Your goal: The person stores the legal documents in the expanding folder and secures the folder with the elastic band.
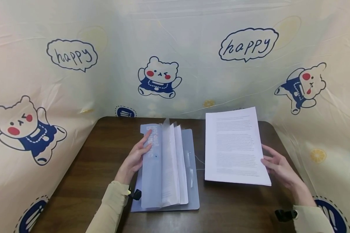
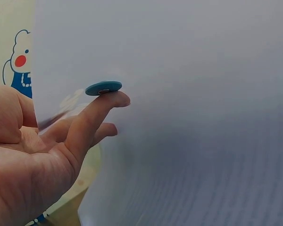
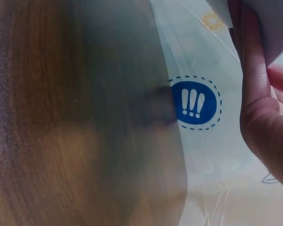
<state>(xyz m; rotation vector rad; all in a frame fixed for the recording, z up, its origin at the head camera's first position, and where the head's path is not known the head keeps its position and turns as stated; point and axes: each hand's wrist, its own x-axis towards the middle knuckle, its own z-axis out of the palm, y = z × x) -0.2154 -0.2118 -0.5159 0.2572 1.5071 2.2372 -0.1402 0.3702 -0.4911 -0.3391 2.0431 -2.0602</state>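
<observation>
Filing step likely in hand: left hand [image 1: 134, 159] pinches cover [image 1: 151, 184] of blue folder [image 1: 194, 194] on table [image 1: 81, 168], right hand [image 1: 281, 168] apart, gripping paper stack [image 1: 236, 149] right of folder; next move probably wants folder spread, stack kept square.

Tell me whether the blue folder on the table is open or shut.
Open: the left hand holds one cover of the folder away from the other, and white sheets show fanned out between them.

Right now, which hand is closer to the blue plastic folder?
Left. The left hand holds the blue plastic folder by its left side; the right hand is off to the right, holding the printed paper stack.
</observation>
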